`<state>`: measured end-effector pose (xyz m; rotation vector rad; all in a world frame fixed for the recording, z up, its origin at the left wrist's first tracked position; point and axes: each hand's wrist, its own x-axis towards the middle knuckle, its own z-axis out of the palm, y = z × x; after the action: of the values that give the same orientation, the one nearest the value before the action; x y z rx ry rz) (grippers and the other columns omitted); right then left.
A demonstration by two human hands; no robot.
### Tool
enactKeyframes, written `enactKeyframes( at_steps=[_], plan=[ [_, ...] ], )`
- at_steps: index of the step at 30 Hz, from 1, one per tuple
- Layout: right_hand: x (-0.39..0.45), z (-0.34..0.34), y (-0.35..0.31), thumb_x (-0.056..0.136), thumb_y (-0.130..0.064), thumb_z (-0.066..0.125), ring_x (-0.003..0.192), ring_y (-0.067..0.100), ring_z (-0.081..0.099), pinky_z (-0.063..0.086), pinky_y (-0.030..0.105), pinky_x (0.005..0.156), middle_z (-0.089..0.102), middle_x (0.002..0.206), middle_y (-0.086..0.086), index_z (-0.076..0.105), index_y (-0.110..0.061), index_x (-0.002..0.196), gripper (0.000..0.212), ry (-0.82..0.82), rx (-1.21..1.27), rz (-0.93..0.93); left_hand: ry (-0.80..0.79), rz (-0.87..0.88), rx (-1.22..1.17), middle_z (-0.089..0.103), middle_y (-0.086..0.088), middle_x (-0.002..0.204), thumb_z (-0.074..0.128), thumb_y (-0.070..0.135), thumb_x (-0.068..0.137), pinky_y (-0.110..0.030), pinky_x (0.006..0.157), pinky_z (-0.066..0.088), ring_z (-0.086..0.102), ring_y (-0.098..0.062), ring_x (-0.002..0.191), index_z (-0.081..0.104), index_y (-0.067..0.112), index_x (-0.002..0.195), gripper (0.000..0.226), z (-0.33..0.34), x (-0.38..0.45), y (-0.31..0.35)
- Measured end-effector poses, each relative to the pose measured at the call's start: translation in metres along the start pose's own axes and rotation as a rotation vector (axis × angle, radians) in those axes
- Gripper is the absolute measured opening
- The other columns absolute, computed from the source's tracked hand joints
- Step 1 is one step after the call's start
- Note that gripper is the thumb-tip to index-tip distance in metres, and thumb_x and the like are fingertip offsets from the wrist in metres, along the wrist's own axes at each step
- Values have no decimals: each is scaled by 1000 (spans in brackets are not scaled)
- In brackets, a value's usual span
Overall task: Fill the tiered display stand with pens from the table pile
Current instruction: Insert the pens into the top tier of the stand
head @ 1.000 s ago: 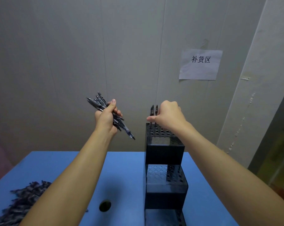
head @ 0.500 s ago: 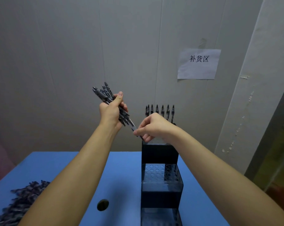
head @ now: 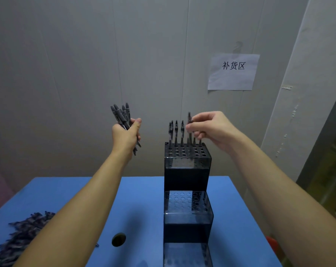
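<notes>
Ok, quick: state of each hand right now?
Left hand: grips a bundle of pens.
Right hand: pinches one pen above the stand's top tier.

- A white paper sheet (head: 233, 72) stuck on the grey wall (head: 86, 74) bears three black printed characters: 补货区.
- No other writing is legible anywhere in view.
</notes>
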<state>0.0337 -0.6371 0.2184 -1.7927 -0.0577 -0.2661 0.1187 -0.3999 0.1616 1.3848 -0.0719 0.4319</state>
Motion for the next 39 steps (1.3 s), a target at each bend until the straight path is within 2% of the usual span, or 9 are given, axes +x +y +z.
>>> enactKeyframes(
  at_steps=[6, 10, 14, 19, 24, 28, 32, 37, 39],
  plan=[
    [9, 10, -4, 80, -7, 86, 68, 26, 74, 63, 34, 64, 77, 78, 14, 76, -2, 90, 15, 252, 23, -97, -20, -18, 10, 51, -3, 59, 69, 18, 98, -27, 51, 44, 49, -14, 45, 53, 16, 85, 21, -5, 3, -12],
    [18, 23, 1, 80, -12, 86, 65, 23, 77, 66, 39, 67, 76, 70, 8, 78, -8, 83, 9, 384, -128, -133, -32, -42, -18, 52, 2, 54, 70, 19, 98, -29, 53, 43, 50, -18, 48, 55, 16, 84, 21, -5, 5, -17],
    [21, 33, 2, 81, -14, 86, 60, 17, 75, 66, 37, 66, 76, 68, 5, 78, -11, 79, 8, 391, -244, -165, -46, -62, -49, 53, 1, 54, 70, 19, 98, -29, 52, 42, 50, -18, 48, 55, 17, 84, 21, -3, 4, -18],
    [24, 40, 5, 82, -15, 82, 55, 16, 74, 65, 37, 71, 74, 64, 6, 71, -22, 64, 22, 387, -420, -144, -53, -71, -63, 52, -1, 57, 70, 19, 98, -28, 50, 43, 50, -18, 47, 54, 16, 85, 20, -4, 4, -17],
    [27, 45, 2, 83, -14, 83, 52, 24, 73, 65, 39, 64, 73, 65, 17, 72, 0, 69, 22, 350, -504, -45, -56, -88, -80, 52, -3, 59, 70, 19, 98, -27, 49, 44, 50, -17, 47, 54, 16, 86, 21, -3, 3, -17],
    [28, 55, 13, 85, -14, 79, 45, 22, 70, 65, 39, 59, 70, 54, 13, 73, 3, 71, 23, 298, -624, 46, -57, -105, -103, 53, -2, 59, 70, 19, 98, -29, 51, 45, 51, -16, 47, 55, 15, 87, 19, -1, 2, -16],
    [25, 60, 21, 91, -17, 73, 44, 23, 69, 65, 38, 60, 69, 54, 14, 72, 4, 75, 26, 287, -692, 64, -65, -114, -133, 53, -1, 57, 70, 19, 98, -29, 50, 44, 50, -16, 46, 54, 15, 87, 20, -1, 2, -15],
    [18, 60, 11, 82, -15, 76, 55, 24, 72, 64, 37, 63, 70, 57, 13, 71, 1, 74, 19, 266, -842, 89, -72, -128, -171, 53, 1, 55, 71, 20, 98, -30, 51, 45, 50, -16, 47, 54, 15, 89, 20, 0, 3, -9],
    [14, 63, 7, 81, -19, 79, 67, 27, 72, 63, 38, 68, 72, 69, 15, 69, 0, 75, 22, 266, -886, 72, -80, -128, -190, 53, 3, 54, 71, 22, 97, -30, 52, 45, 50, -16, 47, 54, 15, 89, 21, 0, 2, -5]
  ],
)
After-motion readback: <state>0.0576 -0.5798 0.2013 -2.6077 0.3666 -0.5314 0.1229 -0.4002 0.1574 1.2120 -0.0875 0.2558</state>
